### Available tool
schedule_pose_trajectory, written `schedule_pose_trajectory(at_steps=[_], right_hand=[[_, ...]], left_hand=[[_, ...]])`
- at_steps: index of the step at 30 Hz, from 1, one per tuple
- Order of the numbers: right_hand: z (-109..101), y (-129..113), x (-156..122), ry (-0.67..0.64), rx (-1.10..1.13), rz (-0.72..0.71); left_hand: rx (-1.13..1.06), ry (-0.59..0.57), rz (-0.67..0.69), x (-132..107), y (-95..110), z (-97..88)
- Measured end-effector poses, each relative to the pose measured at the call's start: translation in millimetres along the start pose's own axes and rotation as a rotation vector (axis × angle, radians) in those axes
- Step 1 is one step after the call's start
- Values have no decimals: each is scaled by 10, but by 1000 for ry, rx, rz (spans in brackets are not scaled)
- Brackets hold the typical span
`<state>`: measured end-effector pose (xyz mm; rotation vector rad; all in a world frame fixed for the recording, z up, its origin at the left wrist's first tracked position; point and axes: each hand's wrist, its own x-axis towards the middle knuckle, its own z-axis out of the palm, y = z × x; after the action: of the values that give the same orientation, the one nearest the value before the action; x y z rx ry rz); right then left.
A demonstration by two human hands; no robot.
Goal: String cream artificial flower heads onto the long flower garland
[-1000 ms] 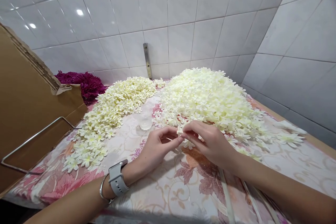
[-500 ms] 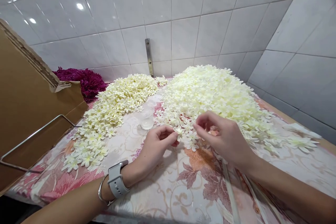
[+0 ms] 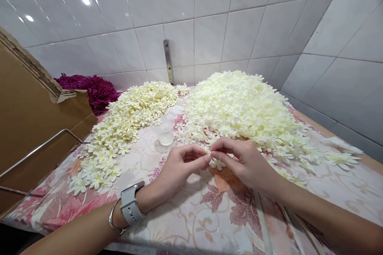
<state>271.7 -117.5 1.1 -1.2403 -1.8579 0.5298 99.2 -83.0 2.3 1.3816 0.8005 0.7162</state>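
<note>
My left hand (image 3: 179,167) and my right hand (image 3: 242,163) meet fingertip to fingertip over the flowered tablecloth (image 3: 191,215). Together they pinch a small cream artificial flower (image 3: 208,152) at the near edge of the big heap of cream flowers (image 3: 242,107). Both hands have curled, closed fingers. A white smartwatch (image 3: 131,203) and a bangle sit on my left wrist. A second, flatter spread of cream flowers (image 3: 125,127) lies to the left of my hands.
A small clear plastic cup (image 3: 165,135) stands between the two flower piles. Magenta flowers (image 3: 89,89) lie at the back left by a cardboard box (image 3: 32,123) with a metal rod. Tiled walls close off the back and right.
Half a second ago my right hand was lifted away from the left; now it has come back and both hands pinch the flower together again.
</note>
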Motion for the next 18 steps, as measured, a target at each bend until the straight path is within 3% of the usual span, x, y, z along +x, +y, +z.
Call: schedule_pose_trajectory(at_steps=[7,13,18], right_hand=[[7,-11,-21,20,65,41],[14,43,-17,-39,168,147],[30,4,-16,-62,99,109]], left_hand=[[-101,-24,-83,16,-11,-15],[-166,1,-112,32,-4,-17],[-138,-2,-91,17,3,-5]])
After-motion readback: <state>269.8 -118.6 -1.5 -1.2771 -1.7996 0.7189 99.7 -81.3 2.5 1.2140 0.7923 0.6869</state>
